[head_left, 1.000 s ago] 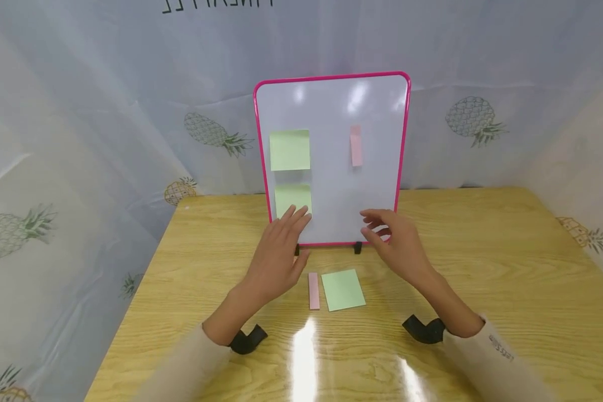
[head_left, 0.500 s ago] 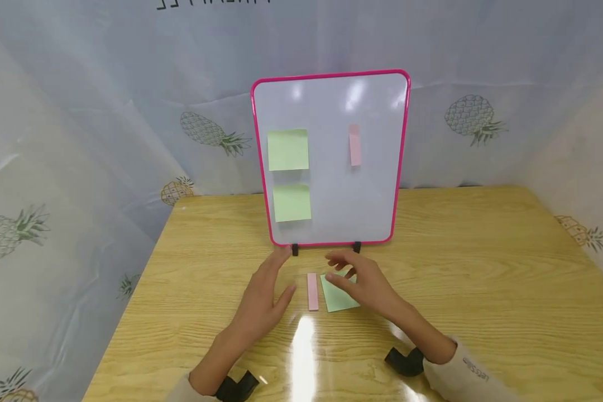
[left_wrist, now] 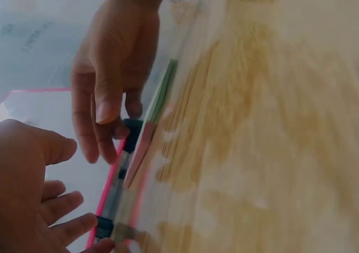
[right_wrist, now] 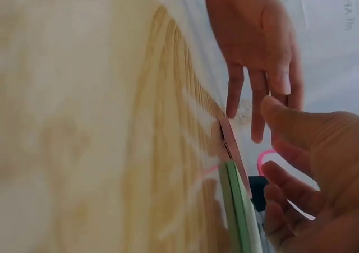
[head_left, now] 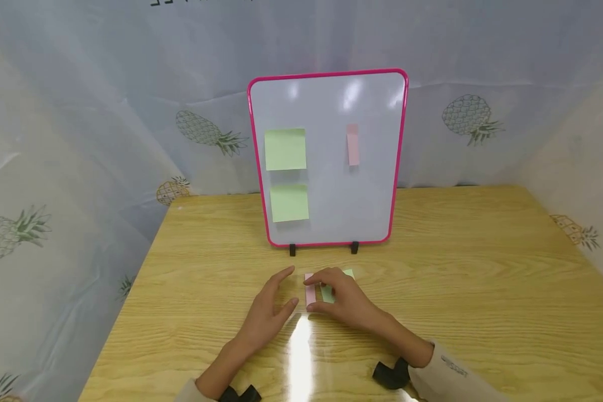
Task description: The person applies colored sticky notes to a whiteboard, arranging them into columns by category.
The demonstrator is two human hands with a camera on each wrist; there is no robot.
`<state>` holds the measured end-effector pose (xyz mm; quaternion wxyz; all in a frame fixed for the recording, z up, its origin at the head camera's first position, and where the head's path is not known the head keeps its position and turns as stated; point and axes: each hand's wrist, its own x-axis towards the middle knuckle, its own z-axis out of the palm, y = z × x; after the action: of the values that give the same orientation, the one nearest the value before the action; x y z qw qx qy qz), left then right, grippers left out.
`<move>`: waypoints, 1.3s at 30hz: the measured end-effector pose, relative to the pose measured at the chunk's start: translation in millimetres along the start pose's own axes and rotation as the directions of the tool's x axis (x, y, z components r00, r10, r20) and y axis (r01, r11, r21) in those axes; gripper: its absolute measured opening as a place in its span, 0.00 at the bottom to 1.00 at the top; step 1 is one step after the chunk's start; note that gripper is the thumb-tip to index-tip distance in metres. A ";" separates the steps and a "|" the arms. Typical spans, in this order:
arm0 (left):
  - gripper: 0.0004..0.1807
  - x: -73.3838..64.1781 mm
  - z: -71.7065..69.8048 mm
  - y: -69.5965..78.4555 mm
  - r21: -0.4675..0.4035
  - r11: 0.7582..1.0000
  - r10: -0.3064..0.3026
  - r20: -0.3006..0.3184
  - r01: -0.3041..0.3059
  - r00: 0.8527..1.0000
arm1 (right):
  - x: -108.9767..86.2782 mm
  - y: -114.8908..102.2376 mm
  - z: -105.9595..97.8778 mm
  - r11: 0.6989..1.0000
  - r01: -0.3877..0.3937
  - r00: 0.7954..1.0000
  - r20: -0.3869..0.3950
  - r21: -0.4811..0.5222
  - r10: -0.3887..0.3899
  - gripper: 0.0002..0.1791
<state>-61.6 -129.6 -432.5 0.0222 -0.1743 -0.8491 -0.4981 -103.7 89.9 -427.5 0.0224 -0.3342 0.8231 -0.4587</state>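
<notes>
A strip-shaped pad of pink sticky notes (head_left: 310,296) lies on the table, beside a square pad of green sticky notes (head_left: 326,295). My right hand (head_left: 349,304) is above both pads and partly covers them; its thumb and forefinger are spread at either end of the pink pad. The right wrist view shows those fingers apart from the pads, holding nothing. Just left of the pink pad is my left hand (head_left: 263,312), thumb and fingers parted, also without anything in it. Behind them stands a pink-framed whiteboard (head_left: 331,206).
Stuck to the board's left side are two green notes, an upper green note (head_left: 285,149) and a lower green note (head_left: 289,203). A narrow pink note (head_left: 353,145) hangs at upper right. Black feet (head_left: 292,249) support the board. A pineapple-print curtain (head_left: 105,111) surrounds the wooden table (head_left: 457,268).
Both hands have come down from the board toward the pads. The right hand has moved left over the green pad to the pink one; the left hand has uncovered the lower green note.
</notes>
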 end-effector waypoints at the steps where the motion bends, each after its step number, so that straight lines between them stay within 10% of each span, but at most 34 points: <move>1: 0.32 -0.7 0.6 -2.2 -0.006 1.000 -0.005 -0.005 0.005 1.000 | 0.1 1.0 1.6 1.000 0.009 1.000 -0.008 -0.006 -0.009 0.25; 15: 0.34 -2.4 8.8 -20.8 0.024 0.994 0.105 -0.069 -0.103 0.992 | -3.0 17.8 10.2 0.992 0.071 0.997 -0.027 -0.107 -0.075 0.26; 24: 0.32 -0.2 11.5 -22.7 0.125 0.958 0.270 -0.082 -0.258 0.959 | -1.9 16.7 6.4 0.989 0.056 0.998 0.028 -0.139 -0.052 0.25; 39: 0.25 0.2 9.8 -27.1 0.134 0.947 0.300 -0.044 -0.291 0.953 | 0.3 14.4 3.1 0.997 -0.011 0.999 0.049 -0.077 0.015 0.20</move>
<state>-69.1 -133.2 -460.1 0.1348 -0.2818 -0.8420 -0.4398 -110.4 92.6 -440.3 0.0330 -0.3408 0.8413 -0.4183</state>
